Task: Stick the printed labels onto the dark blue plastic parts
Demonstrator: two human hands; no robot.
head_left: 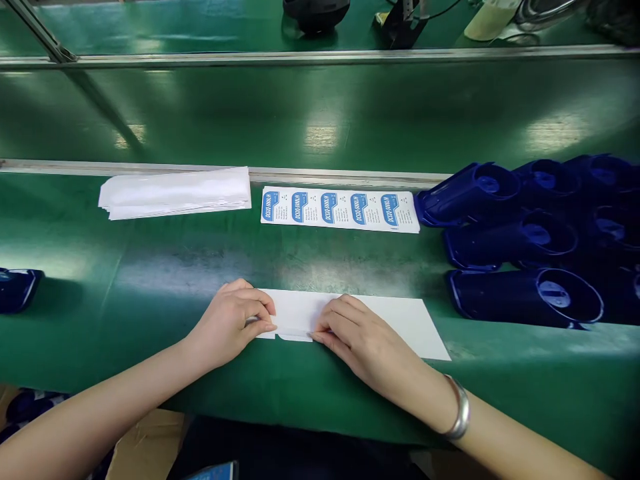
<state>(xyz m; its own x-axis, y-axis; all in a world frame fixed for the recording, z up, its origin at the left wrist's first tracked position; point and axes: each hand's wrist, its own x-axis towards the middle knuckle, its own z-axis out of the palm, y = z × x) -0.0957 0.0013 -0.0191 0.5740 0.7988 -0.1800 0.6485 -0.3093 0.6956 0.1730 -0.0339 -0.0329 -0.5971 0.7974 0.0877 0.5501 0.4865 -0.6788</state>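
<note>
A white paper strip (pixel 400 321) lies face-up blank on the green table in front of me. My left hand (pixel 239 317) pinches its left end between thumb and fingers. With bent fingers, my right hand (pixel 350 328) grips the lower edge of the same strip near its middle. Between the two hands, a narrow piece of that edge (pixel 295 337) looks partly lifted or folded. Beyond the hands lies a sheet of blue-and-white labels (pixel 340 209), and to its left a stack of blank white strips (pixel 177 193).
Several dark blue plastic cylindrical housings (pixel 520 293) stand in rows at the right. Another blue part (pixel 19 290) sits at the left edge. A metal rail (pixel 320 59) runs across the back. Below the table is a cardboard box (pixel 150 443) at lower left.
</note>
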